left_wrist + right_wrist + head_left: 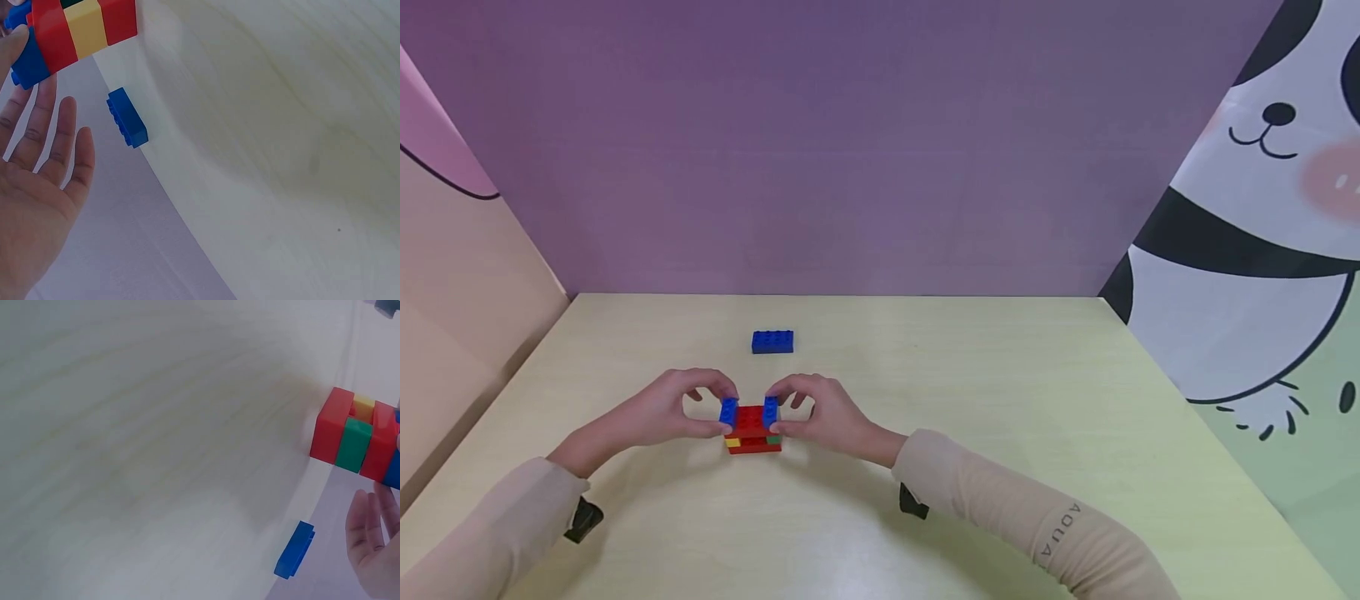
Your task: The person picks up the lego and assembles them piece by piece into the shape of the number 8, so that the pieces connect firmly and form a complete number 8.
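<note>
A small stack of toy bricks stands on the table in the head view: a lower red brick (756, 449), a yellow brick (732, 443) and a green brick (354, 445) above it, then an upper red brick (749, 422). On top, at the left end, sits a narrow blue brick (728, 412), pinched between thumb and finger of my left hand (664, 408). My right hand (833, 414) pinches a matching blue brick (771, 412) at the right end. In the left wrist view the other fingers of the left hand (37, 187) extend loosely.
Behind the stack lies a larger blue brick (772, 342), apart from both hands. The pale wooden table (1000, 400) meets a purple wall (850, 167) at its back edge. A panda picture (1247, 225) covers the right side wall.
</note>
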Demonstrator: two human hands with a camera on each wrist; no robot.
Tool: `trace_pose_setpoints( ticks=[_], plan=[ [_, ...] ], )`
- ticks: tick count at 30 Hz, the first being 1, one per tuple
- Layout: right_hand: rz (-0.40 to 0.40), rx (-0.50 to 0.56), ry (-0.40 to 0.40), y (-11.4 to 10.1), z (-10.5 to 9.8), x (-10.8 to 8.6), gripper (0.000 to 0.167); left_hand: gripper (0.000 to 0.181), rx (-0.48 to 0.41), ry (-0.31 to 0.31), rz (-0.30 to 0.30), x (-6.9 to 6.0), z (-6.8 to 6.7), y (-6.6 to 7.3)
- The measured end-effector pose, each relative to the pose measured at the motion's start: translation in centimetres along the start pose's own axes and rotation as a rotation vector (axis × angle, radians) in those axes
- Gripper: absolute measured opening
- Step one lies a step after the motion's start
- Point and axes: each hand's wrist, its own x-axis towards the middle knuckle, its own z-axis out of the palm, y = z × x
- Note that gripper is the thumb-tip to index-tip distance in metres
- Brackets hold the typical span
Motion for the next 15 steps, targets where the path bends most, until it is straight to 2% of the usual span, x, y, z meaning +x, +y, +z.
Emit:
trace_pose_setpoints(
  ticks=[15],
  plan=[
    [0.084, 0.07, 0.026, -0.48, 0.04, -0.6, 0.035, 0.039, -0.008, -0.013, -0.018, 0.07, 0.0, 0.06]
  ],
)
